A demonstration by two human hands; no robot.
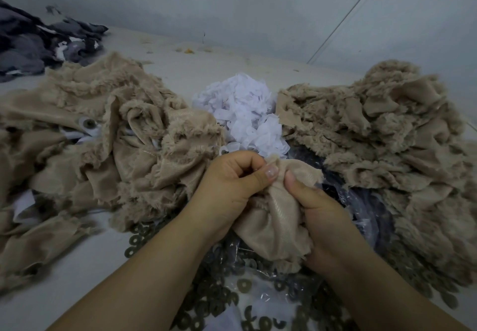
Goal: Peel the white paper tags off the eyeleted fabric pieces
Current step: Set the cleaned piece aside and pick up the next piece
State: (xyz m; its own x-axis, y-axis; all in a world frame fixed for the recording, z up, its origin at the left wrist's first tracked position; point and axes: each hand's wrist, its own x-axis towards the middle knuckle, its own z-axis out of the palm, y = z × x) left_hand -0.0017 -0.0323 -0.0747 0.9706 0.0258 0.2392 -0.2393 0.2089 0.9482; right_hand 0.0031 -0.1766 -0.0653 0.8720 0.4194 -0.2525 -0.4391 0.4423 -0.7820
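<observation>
Pale grey work surface [77,274] fills the frame under everything, backed by a plain grey wall [232,0] with a thin dark cord [346,18] running diagonally at upper right; bits of fluff and one orange scrap lie at the wall's foot. Left pile of tan furry fabric [98,145] spreads over centre-left, cut off at the left edge; one metal eyelet [89,123] ringed in white shows on it, other white tags mostly buried in folds. Right pile of tan fabric [387,150] heaps at centre-right, cut off at the right edge, no eyelets or tags visible there. Dark grey patterned cloth [38,44] sits upper left, partly out of frame. Heap of loose white paper tags [245,114] lies centre, between the two piles. Clear plastic bag [348,201] and scattered bronze rings [224,292] at bottom centre, largely hidden by forearms. Held fabric piece [273,219] is lower centre, long axis about vertical, top end pointing up toward the tag heap, lower end bunched; its eyelet and tag can't be made out. Left hand [232,183] thumb and curled fingers pinch the top edge; right hand [317,214] grips its right side, thumb pressed on the cloth
</observation>
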